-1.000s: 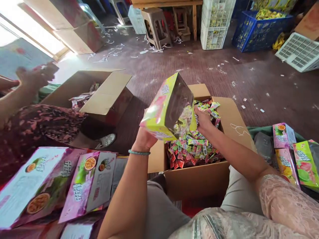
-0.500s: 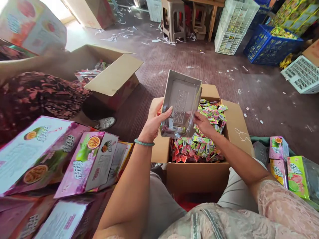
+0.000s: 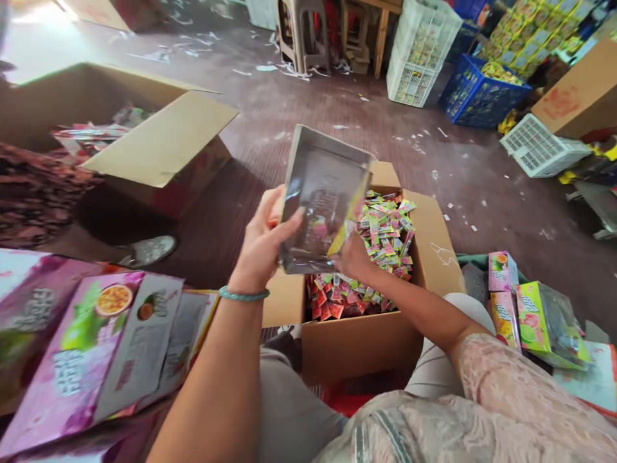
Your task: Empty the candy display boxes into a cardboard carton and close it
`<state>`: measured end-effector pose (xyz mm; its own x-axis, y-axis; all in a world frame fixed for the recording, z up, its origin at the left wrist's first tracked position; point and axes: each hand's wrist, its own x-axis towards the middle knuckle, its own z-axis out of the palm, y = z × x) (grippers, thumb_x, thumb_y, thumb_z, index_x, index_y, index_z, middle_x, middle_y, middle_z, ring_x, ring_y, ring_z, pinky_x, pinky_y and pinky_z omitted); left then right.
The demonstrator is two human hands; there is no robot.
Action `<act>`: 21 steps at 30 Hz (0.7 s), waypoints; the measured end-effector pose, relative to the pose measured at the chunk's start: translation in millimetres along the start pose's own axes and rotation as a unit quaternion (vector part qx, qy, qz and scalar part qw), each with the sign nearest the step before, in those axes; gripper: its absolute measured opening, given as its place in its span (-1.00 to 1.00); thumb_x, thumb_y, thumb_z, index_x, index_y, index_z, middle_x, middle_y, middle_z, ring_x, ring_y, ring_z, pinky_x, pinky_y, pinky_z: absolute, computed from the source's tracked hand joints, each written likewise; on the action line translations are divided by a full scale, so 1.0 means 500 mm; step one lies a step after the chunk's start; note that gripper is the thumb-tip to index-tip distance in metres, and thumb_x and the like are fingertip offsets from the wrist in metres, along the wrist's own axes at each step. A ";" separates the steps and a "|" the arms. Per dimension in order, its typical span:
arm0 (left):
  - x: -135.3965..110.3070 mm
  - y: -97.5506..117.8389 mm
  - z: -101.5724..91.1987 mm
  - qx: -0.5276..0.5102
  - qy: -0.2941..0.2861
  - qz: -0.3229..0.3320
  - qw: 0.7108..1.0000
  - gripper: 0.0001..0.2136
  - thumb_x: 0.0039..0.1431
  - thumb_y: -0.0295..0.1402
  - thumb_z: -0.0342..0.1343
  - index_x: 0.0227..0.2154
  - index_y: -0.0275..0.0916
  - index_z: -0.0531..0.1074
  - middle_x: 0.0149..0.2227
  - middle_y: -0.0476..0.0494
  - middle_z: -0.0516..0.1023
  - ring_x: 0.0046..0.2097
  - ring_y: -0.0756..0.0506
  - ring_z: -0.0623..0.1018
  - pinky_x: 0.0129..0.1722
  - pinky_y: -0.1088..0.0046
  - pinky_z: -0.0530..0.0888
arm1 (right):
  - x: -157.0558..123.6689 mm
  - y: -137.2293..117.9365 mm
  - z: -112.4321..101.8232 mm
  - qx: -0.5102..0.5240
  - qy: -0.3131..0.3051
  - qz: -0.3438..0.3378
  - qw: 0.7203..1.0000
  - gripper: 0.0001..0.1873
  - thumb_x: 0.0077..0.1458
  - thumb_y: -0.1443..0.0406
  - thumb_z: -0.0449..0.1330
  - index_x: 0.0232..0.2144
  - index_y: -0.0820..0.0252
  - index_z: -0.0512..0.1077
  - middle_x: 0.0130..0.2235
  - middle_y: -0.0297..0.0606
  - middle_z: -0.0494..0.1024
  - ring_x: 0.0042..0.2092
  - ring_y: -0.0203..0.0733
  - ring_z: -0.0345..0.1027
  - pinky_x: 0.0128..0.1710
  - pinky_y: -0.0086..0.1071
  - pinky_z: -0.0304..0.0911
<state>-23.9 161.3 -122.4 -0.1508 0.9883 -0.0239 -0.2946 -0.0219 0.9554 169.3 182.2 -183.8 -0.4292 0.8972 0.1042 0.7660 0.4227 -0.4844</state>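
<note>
My left hand [image 3: 263,241] grips a clear plastic box [image 3: 328,173] by its left side, thumb over the rim. The box is tilted with its open side toward me, and raised lettering shows on its base. At its lower right is my right hand [image 3: 357,254], fingers partly blurred and closed about a yellow-green and pink sachet [image 3: 348,222]. A pink patch inside the box is too smeared to name. Beneath both hands, between my knees, stands an open carton [image 3: 361,341] filled with small red, pink and green sachets [image 3: 385,238].
Printed passion-fruit boxes [image 3: 91,347] are stacked at my left. Beyond them stands another open carton [image 3: 168,141] beside a person's shoe [image 3: 153,249]. At right lie small packed boxes [image 3: 530,315]. Farther back are a stool [image 3: 303,32], white crates [image 3: 419,51] and a blue crate [image 3: 477,96].
The view has swung right, so things appear farther left. The yellow-green sachet now shows at my right hand by the box's side. The other person's raised printed box has left the view.
</note>
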 end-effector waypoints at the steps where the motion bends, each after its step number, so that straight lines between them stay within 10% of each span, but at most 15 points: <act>1: 0.007 0.006 -0.011 -0.011 0.041 -0.006 0.999 -0.29 -0.19 -0.16 0.61 0.08 -0.24 0.62 -0.21 -0.12 0.70 -0.38 -0.04 0.57 -0.40 0.47 0.55 | 0.004 0.013 -0.013 -0.014 0.035 0.043 0.998 -0.78 0.36 0.28 0.19 -0.15 0.30 0.60 0.03 0.06 0.61 0.11 0.07 0.45 0.23 -0.12 0.37; 5: 0.033 0.018 -0.055 -0.042 0.243 0.035 0.969 -0.39 -0.37 -0.17 0.60 -0.18 -0.29 0.58 -0.33 0.01 0.64 -0.41 0.02 0.50 -0.47 0.56 0.50 | 0.001 0.087 -0.040 -0.080 0.155 0.209 0.962 -0.61 0.47 0.27 -0.03 -0.10 0.32 0.58 0.00 0.14 0.55 0.12 0.18 0.40 0.24 0.06 0.33; 7: 0.039 0.014 -0.070 -0.057 0.307 0.048 0.949 -0.36 -0.44 -0.19 0.58 -0.18 -0.27 0.57 -0.30 0.03 0.66 -0.34 0.00 0.55 -0.44 0.57 0.54 | -0.015 0.121 -0.014 -0.107 0.117 0.228 0.961 -0.60 0.44 0.16 0.11 0.11 0.25 0.58 0.21 0.16 0.49 0.31 0.32 0.28 0.34 0.21 0.24; 12: 0.028 -0.008 -0.084 -0.041 0.290 -0.035 0.955 -0.37 -0.42 -0.15 0.63 -0.18 -0.21 0.61 -0.29 0.07 0.67 -0.31 0.00 0.58 -0.46 0.61 0.57 | -0.013 0.171 0.121 -0.145 -0.121 0.212 0.959 0.04 0.20 -0.20 0.38 0.58 -0.25 0.13 0.64 -0.09 -0.12 0.57 0.71 -0.35 0.40 0.65 -0.18; 21: 0.017 -0.012 -0.079 0.001 0.325 -0.101 0.940 -0.52 -0.21 -0.16 0.60 -0.13 -0.01 0.71 -0.08 0.14 0.72 -0.18 -0.03 0.65 -0.35 0.56 0.71 | 0.187 0.224 0.233 -0.178 -0.109 0.234 0.950 -0.19 0.40 -0.20 0.07 0.58 -0.26 0.16 0.67 -0.22 -0.36 0.60 0.67 -0.53 0.36 0.76 -0.47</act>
<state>-60.6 163.7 -140.1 -0.6371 0.6709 -0.3795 -0.3773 0.1578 0.9125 159.3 298.3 -329.7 -0.0609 0.9660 -0.2514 0.9938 0.0352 -0.1053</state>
